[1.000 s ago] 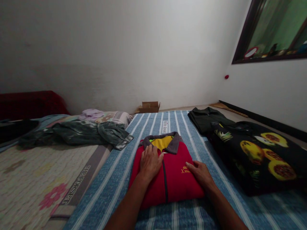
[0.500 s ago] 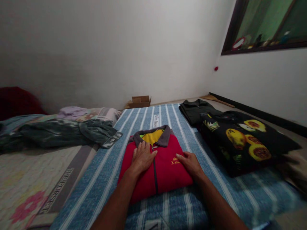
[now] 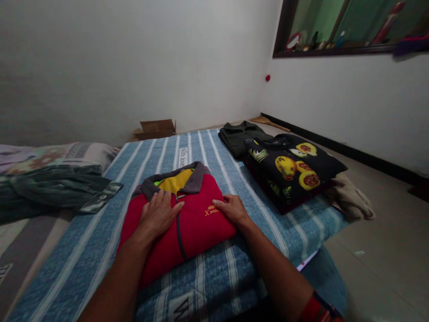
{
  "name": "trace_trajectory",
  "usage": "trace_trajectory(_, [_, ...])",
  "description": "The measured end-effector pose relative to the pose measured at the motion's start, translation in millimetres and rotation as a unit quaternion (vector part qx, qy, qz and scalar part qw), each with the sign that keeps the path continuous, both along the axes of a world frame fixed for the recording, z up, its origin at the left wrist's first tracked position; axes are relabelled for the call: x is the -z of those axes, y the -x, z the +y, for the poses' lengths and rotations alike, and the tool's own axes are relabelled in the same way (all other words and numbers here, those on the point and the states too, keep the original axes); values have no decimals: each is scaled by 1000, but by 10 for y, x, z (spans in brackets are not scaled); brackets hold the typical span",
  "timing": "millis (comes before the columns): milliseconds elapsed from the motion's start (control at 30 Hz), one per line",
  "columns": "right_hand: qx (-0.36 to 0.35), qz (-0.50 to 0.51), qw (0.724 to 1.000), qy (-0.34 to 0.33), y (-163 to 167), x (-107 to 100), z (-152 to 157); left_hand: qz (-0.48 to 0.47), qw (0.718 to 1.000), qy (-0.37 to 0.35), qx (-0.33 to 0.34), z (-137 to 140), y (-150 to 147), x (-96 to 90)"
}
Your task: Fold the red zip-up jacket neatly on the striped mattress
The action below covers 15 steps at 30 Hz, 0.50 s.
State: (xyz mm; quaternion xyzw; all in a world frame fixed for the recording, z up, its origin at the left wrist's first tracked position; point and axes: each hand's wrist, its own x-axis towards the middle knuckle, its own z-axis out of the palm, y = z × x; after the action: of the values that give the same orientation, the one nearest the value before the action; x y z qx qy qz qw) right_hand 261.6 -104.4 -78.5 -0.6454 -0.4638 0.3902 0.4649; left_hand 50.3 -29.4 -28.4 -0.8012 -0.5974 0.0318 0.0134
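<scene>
Folded red jacket (image 3: 187,223) lying on striped blue mattress (image 3: 234,277), left hand (image 3: 158,214) pressing flat — fingers loosely spread, right hand (image 3: 232,209) resting at its right edge — fingers together.

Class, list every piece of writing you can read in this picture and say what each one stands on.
"With love": white label on the striped blue sheet.
Yellow embroidery on the red jacket, beside the right hand: too small to read.
Large letters on the sheet's near edge: cut off, perhaps a "W".

blue striped mattress (image 3: 208,147), folded red jacket (image 3: 197,223), fruit-print garment (image 3: 291,167), dark shirt (image 3: 236,134)
</scene>
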Motion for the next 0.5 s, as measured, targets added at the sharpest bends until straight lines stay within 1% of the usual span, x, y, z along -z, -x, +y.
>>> trace_trajectory(100, [10, -16, 1000, 6, -6, -11, 1, 4, 1000, -2, 7, -18, -25, -37])
trace_trajectory(200, [12, -11, 1000, 4, -9, -15, -3, 9, 1000, 0, 7, -29, -36, -57])
trace_trajectory(500, [4, -16, 1000, 2, -21, -24, -7, 12, 1000, 8, 5, -28, -39, -42])
